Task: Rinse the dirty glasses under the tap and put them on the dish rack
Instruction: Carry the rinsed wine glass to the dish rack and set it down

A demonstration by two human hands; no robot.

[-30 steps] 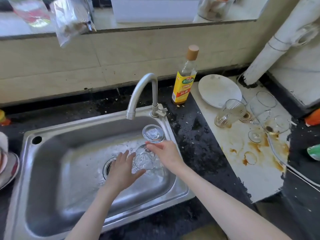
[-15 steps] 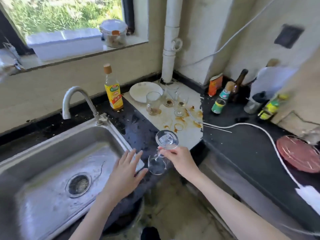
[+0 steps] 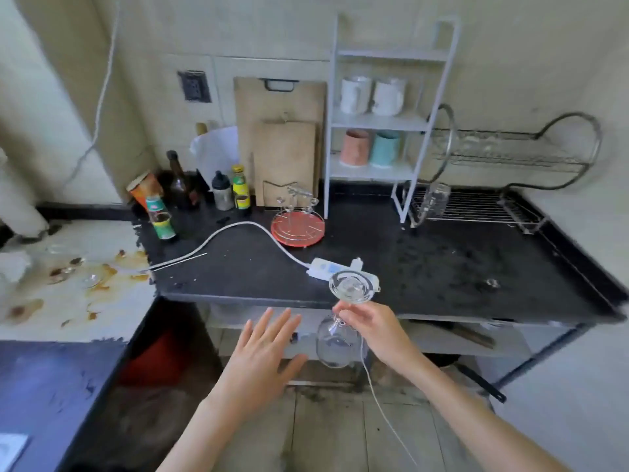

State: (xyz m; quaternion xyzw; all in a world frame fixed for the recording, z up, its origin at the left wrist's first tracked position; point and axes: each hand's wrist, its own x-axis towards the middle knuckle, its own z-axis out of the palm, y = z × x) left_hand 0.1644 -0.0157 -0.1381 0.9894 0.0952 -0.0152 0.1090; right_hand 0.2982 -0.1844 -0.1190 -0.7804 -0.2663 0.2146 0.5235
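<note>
Step in hand, as we judge it: carry rinsed glass to dish rack.

- Left hand [image 3: 263,361]: fingers spread, holds nothing, just beside bowl. We keep it free to steady bowl if it swings.
- Wine glass [image 3: 338,338]: clear, upside down, foot up, bowl hanging below table [image 3: 425,267] edge, over floor.
- Right hand [image 3: 371,330]: grip pinches stem just under foot. We lift bowl clear of table edge and power strip [image 3: 328,268].
- Dish rack [image 3: 476,206]: far right of table, well apart. We set glass rim down on wires.
</note>
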